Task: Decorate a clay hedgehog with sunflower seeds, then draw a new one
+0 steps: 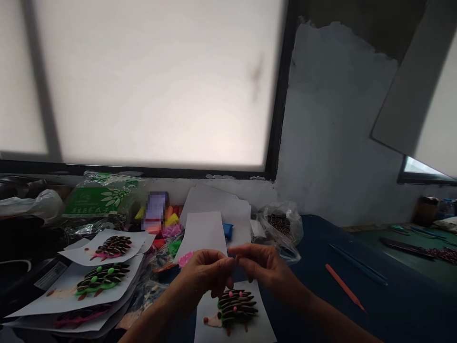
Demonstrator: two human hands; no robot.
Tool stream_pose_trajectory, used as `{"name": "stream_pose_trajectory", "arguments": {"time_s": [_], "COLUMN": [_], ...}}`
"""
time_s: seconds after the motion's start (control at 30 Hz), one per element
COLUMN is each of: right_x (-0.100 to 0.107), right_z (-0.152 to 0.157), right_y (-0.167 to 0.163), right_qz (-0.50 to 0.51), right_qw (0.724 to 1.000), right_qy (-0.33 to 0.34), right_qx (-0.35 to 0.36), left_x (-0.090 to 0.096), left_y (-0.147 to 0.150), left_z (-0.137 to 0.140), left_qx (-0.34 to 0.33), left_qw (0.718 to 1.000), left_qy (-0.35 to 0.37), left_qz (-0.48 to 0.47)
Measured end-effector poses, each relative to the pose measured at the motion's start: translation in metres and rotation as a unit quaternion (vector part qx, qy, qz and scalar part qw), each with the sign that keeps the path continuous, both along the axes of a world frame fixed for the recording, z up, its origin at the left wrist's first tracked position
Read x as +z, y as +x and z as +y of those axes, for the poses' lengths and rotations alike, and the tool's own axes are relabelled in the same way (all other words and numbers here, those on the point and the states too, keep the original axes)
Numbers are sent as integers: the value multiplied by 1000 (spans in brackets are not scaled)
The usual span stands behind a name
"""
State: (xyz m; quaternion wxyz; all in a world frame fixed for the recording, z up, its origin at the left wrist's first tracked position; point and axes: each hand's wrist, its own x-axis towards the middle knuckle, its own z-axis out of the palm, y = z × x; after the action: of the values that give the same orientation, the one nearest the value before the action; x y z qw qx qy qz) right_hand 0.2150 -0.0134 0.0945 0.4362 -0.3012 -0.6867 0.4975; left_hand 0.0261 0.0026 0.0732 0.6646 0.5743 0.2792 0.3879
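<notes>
Only partly visible: hedgehog card [237, 329]

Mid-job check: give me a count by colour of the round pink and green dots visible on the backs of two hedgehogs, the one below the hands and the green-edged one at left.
Pink dots, on the hedgehog below: 3
Green dots, on the green-edged hedgehog at left: 3
Total in view: 6
</notes>
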Motion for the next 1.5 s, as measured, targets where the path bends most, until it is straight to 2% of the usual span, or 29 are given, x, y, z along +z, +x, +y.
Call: {"name": "stream_pose_trajectory", "arguments": {"time_s": [0.13, 0.3, 0.47, 0.6, 0.67, 0.77, 0.87, 0.93, 1.03, 1.13, 1.3, 1.4, 1.5], "right_x": [-2, -3, -1, 1, 2, 2, -1, -3, -3, -1, 3, 3, 2], "right_z": [4, 5, 2, -2, -2, 0, 1, 1, -1, -1, -1, -3, -4], "right_y": [4, 6, 5, 4, 5, 6, 6, 5, 4, 5, 7, 4, 3], "right_qz": [-11, -76, -148, -164, -165, -157, -156, -175, -200, -185, -171, -195, -203], "right_qw": [999, 993, 987, 983, 984, 987, 987, 983, 976, 980, 985, 980, 976], "right_qy": [-10, 16, 22, 62, 53, 23, 27, 48, 75, 61, 11, 47, 77], "right_qx": [-49, -88, -60, -57, -44, -11, 5, -6, -35, -35, 23, 14, -26], "left_x": [-4, -5, -5, -3, 0, 7, 13, 14, 13, 13, 18, 18, 16], "left_y": [-2, 0, 5, 5, 3, 1, 3, 5, 5, 0, -1, 4, 4], "left_z": [3, 2, -3, -6, -7, -9, -12, -13, -13, -11, -10, -11, -7], "left_qx": [-14, -35, -63, -67, -74, -87, -91, -94, -109, -121, -90, -73, -35], "left_qw": [1000, 997, 995, 993, 993, 992, 991, 987, 984, 983, 985, 986, 989], "left_qy": [-27, -62, -83, -92, -93, -81, -19, 15, 15, 23, 40, 26, 19], "left_qz": [-1, 3, 8, 9, 16, 38, 97, 129, 137, 135, 142, 151, 145]}}
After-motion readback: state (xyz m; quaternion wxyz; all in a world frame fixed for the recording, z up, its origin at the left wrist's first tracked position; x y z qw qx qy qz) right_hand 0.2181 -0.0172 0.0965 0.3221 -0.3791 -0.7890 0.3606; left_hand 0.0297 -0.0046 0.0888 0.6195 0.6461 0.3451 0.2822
